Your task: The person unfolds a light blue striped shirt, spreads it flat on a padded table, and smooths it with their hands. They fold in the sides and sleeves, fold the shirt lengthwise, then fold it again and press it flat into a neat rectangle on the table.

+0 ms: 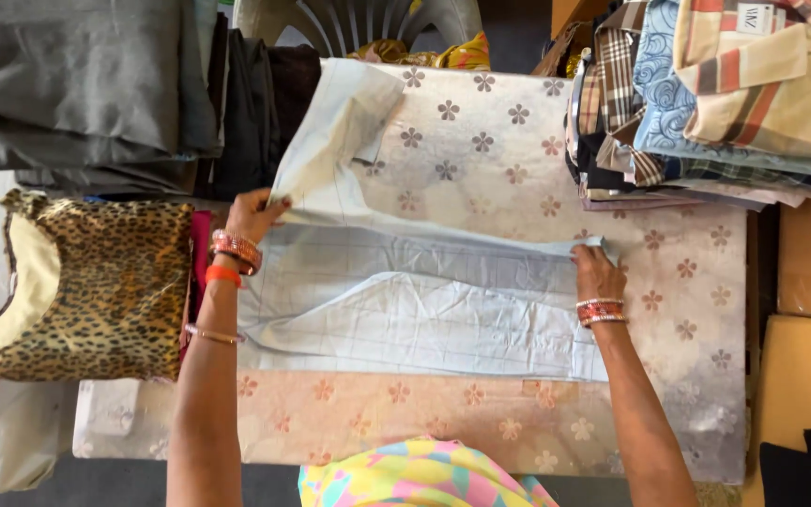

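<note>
Pale-blue checked shirt (424,310) mid-fold on the floral-covered bench (687,310), pinched at both ends of the crease.

Left hand (253,214) grip pinches the raised flap's edge; right hand (595,270) grip presses fingertips together on the fold corner. Beyond the left grip the flap sags, so it may well land crooked or crease; the plaid shirt stack (706,103) crowds the right grip.
</note>
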